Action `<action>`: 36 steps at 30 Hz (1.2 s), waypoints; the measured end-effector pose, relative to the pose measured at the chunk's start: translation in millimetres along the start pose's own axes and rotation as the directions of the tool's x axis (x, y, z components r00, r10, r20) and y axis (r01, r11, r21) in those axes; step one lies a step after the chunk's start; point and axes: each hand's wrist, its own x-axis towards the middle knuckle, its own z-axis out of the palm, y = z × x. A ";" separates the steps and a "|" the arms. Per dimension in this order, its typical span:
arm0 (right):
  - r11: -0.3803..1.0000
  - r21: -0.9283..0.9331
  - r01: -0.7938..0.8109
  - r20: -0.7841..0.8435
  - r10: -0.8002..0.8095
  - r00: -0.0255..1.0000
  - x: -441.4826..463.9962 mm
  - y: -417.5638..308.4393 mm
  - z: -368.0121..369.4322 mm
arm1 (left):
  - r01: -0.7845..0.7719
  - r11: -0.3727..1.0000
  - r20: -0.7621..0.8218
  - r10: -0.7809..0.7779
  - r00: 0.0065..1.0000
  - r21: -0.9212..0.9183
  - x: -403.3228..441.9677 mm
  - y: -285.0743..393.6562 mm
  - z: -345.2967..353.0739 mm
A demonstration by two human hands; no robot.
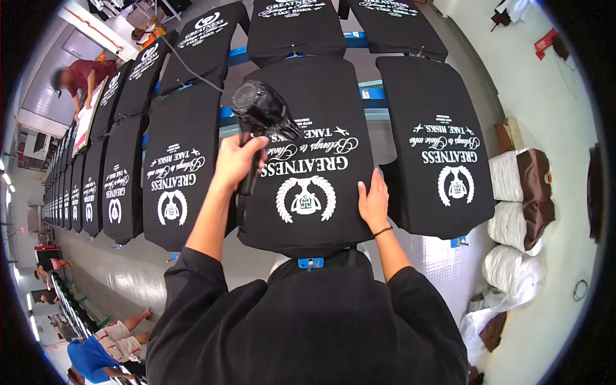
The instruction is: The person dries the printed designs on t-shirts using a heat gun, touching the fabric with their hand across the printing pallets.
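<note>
Two hands apart, the left (239, 160) gripping a black hair dryer (260, 106), the right (374, 199) flat against a printed black shirt (308, 221)

Narrow gap right of middle shirt (327, 96); dryer (262, 106) (cord (191, 69) too) blocks upper left.

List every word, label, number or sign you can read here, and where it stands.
"GREATNESS": upside down, middle shirt and right-hand shirt; repeated on others.
"Belongs to Those who": right-hand shirt, in script; middle one partly behind the hair dryer.
"TAKE RISKS.": right-hand shirt; partly covered on the middle one.
Unreadable: tiny lines beyond, emblem letters, red item on the wall.
</note>
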 end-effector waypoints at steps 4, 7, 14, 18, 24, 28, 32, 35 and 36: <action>0.999 -0.038 -0.019 0.062 0.021 0.998 21.5 1.4 4.5 | 0.017 0.998 0.073 -0.012 0.997 -0.066 10.3 5.2 52.0; 0.999 -0.001 0.039 0.104 -0.039 0.994 40.3 4.8 -2.2 | 0.049 0.995 0.059 -0.044 0.997 -0.087 12.4 12.1 82.2; 0.966 0.250 -0.064 0.234 0.004 0.972 60.9 23.9 -8.5 | 0.060 0.996 -0.025 -0.061 0.998 -0.061 13.1 19.8 121.0; 0.889 0.409 -0.204 0.319 0.070 0.945 54.0 40.7 11.5 | 0.023 1.000 -0.153 -0.022 0.988 0.002 0.9 17.4 102.7; 0.869 0.446 -0.213 0.302 0.078 0.950 53.2 33.1 6.0 | 0.091 0.992 -0.380 -0.051 0.923 0.090 -17.2 11.5 46.4; 0.863 0.465 -0.195 0.301 0.052 0.952 51.3 38.0 14.0 | 0.102 0.988 -0.439 -0.042 0.897 0.115 -10.5 4.3 24.9; 0.874 0.455 -0.169 0.279 0.040 0.959 51.7 38.5 10.4 | 0.078 0.997 -0.395 -0.063 0.917 0.020 3.2 4.4 32.2; 0.862 0.482 -0.155 0.283 0.014 0.959 53.1 36.8 7.4 | 0.045 0.998 -0.365 -0.026 0.931 0.044 21.7 8.9 47.2; 0.866 0.479 -0.146 0.277 0.009 0.961 53.0 37.1 8.7 | 0.046 0.998 -0.343 -0.026 0.939 0.052 25.3 11.5 50.6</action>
